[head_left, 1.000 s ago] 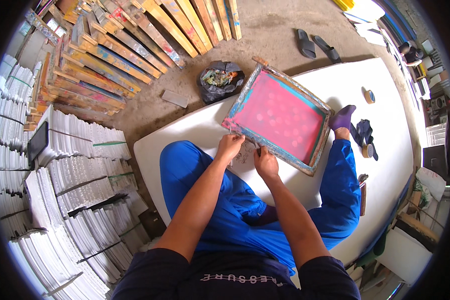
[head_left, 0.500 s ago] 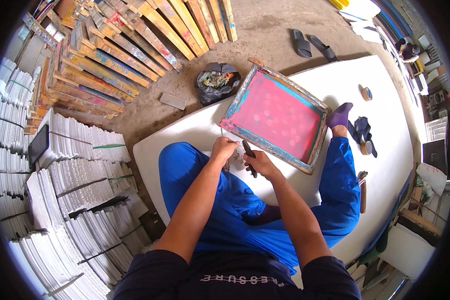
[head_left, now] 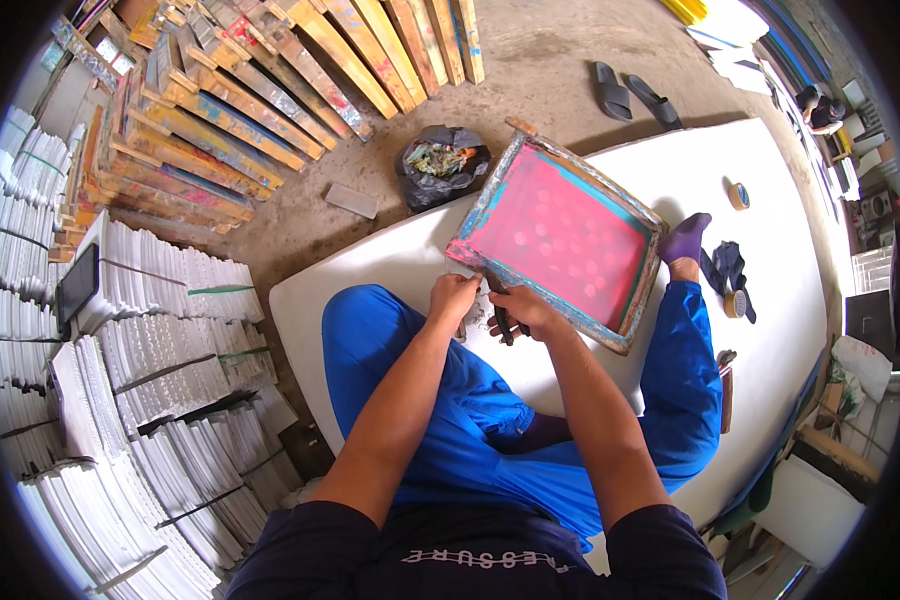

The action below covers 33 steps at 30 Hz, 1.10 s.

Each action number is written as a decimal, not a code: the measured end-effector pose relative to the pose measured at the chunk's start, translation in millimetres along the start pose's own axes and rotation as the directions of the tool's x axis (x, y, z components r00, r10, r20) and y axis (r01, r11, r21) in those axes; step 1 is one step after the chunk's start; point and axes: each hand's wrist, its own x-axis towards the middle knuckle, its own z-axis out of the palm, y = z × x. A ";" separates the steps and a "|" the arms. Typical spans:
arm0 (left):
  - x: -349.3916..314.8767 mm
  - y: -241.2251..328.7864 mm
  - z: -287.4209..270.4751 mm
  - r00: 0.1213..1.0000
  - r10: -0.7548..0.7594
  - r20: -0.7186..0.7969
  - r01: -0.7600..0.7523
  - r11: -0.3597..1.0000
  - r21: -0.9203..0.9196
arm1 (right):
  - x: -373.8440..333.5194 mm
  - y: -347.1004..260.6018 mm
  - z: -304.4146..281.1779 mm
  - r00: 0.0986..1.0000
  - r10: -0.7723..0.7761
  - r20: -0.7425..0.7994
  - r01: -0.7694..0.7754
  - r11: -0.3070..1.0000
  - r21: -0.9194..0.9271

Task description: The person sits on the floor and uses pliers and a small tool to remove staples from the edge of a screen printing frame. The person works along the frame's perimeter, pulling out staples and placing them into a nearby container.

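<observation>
Both my hands are close together over the white board, beside the near-left corner of a screen-printing frame (head_left: 560, 235) with pink mesh and paint-stained wood. My left hand (head_left: 454, 297) is closed; a narrow end of something shows below it, mostly hidden by the fingers. My right hand (head_left: 526, 310) is wrapped around a dark tool with two handles (head_left: 504, 325), which looks like pliers; its front end reaches the frame's near edge. Small dark bits (head_left: 478, 318) lie on the board between my hands. My purple-socked foot (head_left: 686, 238) is against the frame's right corner.
A black bag of scraps (head_left: 440, 165) and a grey block (head_left: 351, 200) sit beyond the white board (head_left: 340, 255). Tape rolls (head_left: 738, 196) and a dark cloth (head_left: 725, 265) lie to the right. Wooden frames (head_left: 210, 130) and strapped white stacks (head_left: 170, 350) line the left; slippers (head_left: 612, 90) lie behind.
My right hand has turned, and the dark tool's two handles now show apart. The thin shaft seen above my left hand is no longer visible. The view has shifted slightly.
</observation>
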 end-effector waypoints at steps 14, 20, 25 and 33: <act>2.6 -0.9 3.4 1.000 -0.026 0.007 0.026 0.997 -0.072 | 23.1 35.3 32.1 0.772 -0.528 -0.354 0.041 0.597 -0.802; 0.4 -0.7 3.4 0.999 -0.008 -0.043 0.000 0.983 -0.181 | 17.2 29.5 55.2 0.776 -0.378 -0.505 -0.130 0.687 -0.715; 17.1 -16.0 13.8 0.983 0.127 -0.135 -0.154 0.965 -0.210 | -1.1 11.2 44.5 0.817 -0.411 -0.405 -0.093 0.599 -0.796; 15.0 -5.4 8.0 0.992 0.052 -0.112 -0.062 0.994 -0.088 | -14.9 -30.4 23.7 0.881 -0.395 -0.259 -0.056 0.458 -0.887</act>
